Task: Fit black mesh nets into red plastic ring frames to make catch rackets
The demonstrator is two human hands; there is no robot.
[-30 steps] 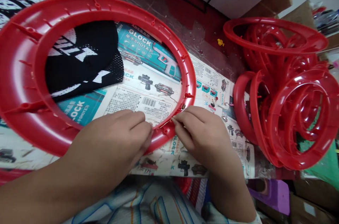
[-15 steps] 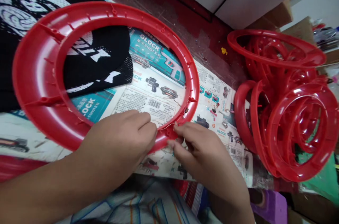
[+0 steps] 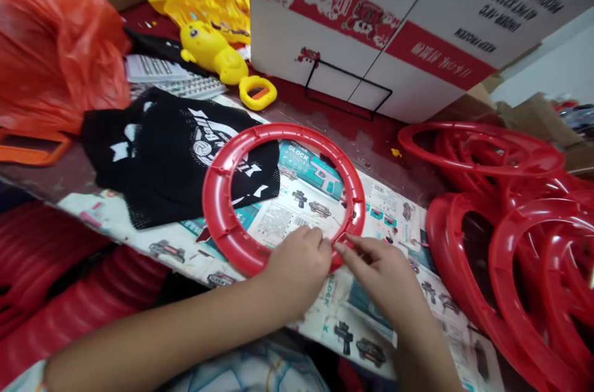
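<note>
A red plastic ring [image 3: 217, 203], with small ribs and pegs inside its channel, lies on printed cardboard sheeting [image 3: 269, 225]. My left hand [image 3: 299, 268] is closed over the ring's near rim, its fingertips hidden on the far side of the knuckles. Just to the right, my right hand [image 3: 378, 265] pinches at the same rim with thumb and forefinger. Whatever sits between those fingertips is too small to make out. Beneath the ring's left part lies a black mesh fabric piece [image 3: 158, 163] with white print.
Red rings [image 3: 505, 243] are heaped at the right. A white carton [image 3: 325, 39] stands behind the table. Yellow duck-shaped toy parts [image 3: 211, 55] and an orange plastic bag [image 3: 60, 46] lie at the back left. Stacked red rings [image 3: 93, 293] stand below the table's left edge.
The view has pulled back and tilted up, so the ring looks smaller and more of the table's back shows. Both hands stay at the ring's near rim.
</note>
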